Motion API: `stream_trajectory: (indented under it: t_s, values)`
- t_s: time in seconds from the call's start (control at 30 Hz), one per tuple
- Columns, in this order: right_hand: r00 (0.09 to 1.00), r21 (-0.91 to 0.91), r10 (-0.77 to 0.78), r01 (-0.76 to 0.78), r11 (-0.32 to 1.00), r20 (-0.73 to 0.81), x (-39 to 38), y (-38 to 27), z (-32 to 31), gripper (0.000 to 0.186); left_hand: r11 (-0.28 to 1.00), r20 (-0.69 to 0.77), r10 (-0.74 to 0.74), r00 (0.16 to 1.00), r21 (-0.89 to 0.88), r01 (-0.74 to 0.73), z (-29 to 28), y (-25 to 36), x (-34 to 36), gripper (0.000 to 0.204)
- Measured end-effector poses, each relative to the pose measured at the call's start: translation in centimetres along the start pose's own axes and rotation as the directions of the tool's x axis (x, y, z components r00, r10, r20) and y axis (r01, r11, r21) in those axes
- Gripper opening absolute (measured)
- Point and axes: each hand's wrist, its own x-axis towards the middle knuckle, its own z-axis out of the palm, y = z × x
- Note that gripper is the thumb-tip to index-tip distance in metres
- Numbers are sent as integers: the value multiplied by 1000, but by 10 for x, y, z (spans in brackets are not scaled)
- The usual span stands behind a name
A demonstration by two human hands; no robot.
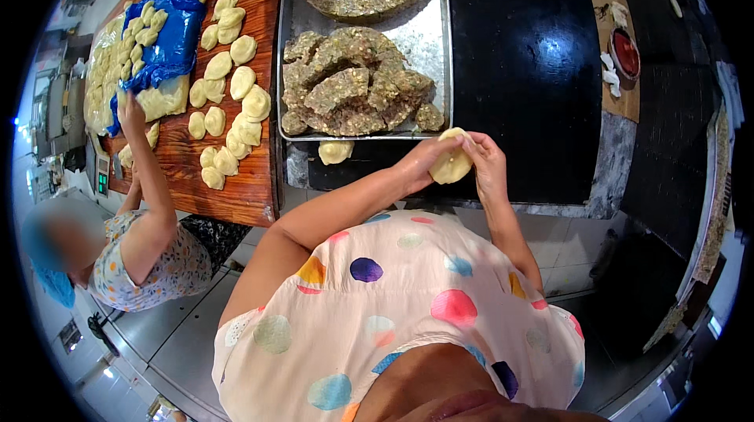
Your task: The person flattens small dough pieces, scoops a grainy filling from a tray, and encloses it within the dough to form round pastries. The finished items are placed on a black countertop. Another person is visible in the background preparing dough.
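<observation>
Both hands are working one dough round (451,164) above the desk (526,68) edge: the left hand (424,161) is cupping it underneath, while the right hand (485,164) is pinching its rim with closed fingers. It looks like the shaping step; turning the round evenly would be needed. Another dough piece (335,152) is lying beside the tray (428,37) of crumbly filling. A co-worker's hand (130,105) is reaching at the blue plastic wrap (169,29) on the board (243,178).
</observation>
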Motion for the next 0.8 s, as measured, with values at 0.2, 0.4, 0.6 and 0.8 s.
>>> stream_trajectory:
  t_s: [0.2,0.4,0.6,0.8]
  values:
    - [952,109,-19,54,993,-304,-6,-1,-48,22,999,75,23,997,32,-25,13,-13,17,43]
    - [791,-181,-161,64,981,-590,15,25,-137,27,928,-67,103,992,366,-71,4,-23,37,50]
    - [663,-802,-536,-167,574,-522,57,38,-186,51,913,-128,-78,989,388,122,-29,-38,31,43]
    - [702,-925,-608,-337,175,-370,111,51,-138,73,865,10,-8,1000,502,2,-8,-37,41,40]
